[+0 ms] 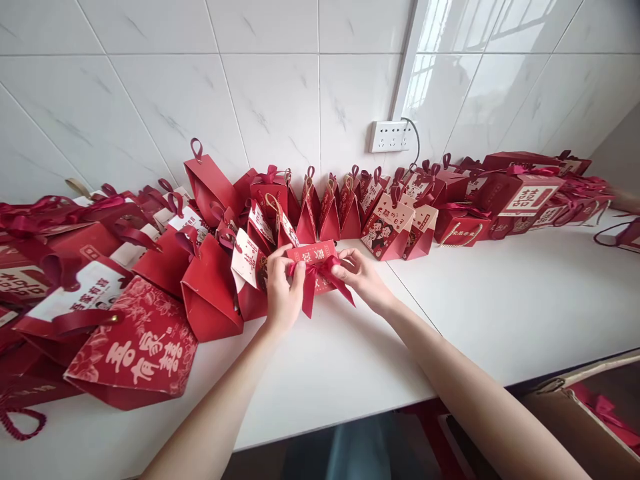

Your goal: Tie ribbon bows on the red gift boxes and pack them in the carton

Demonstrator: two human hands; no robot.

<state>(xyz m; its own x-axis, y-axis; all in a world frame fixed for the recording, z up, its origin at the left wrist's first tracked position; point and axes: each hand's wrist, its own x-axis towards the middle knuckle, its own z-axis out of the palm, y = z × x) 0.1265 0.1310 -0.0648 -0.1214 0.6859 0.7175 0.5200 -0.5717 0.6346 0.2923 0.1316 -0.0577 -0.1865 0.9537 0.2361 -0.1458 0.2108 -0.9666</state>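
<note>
A small red gift box (313,255) with white characters rests on the white counter (500,300) in front of me. A dark red ribbon bow (316,277) sits on its front, tails hanging down. My left hand (281,288) pinches the bow's left loop. My right hand (360,275) pinches the right loop. Both hands have fingers closed on the ribbon. Red pouch-shaped boxes stand right behind and to the left of my left hand.
Several red gift boxes and bags line the tiled wall, from a big pile at the left (130,347) to larger boxes at the right (520,193). A wall socket (393,135) is above them. An open cardboard carton (585,413) stands below the counter edge at right.
</note>
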